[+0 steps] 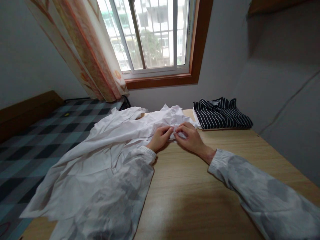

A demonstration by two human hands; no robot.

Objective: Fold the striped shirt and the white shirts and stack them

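A white shirt (pixel 120 130) lies loosely spread over the left part of the wooden table, its lower end hanging toward the bed side. My left hand (pixel 160 137) pinches the edge of the shirt near the table's middle. Close beside it, my right hand (pixel 189 137) is also closed on the same bit of white cloth, thumb and fingertips together. The small detail between the fingertips is too fine to make out. Both of my forearms wear grey-and-white patterned sleeves.
Folded black-and-white striped shirts (pixel 222 114) rest at the table's back right corner. Bare wood of the table (pixel 185 193) shows in front of me. A bed with a checked sheet (pixel 22 160) stands at left. Beyond are a curtain (pixel 87 50) and a window (pixel 155 36).
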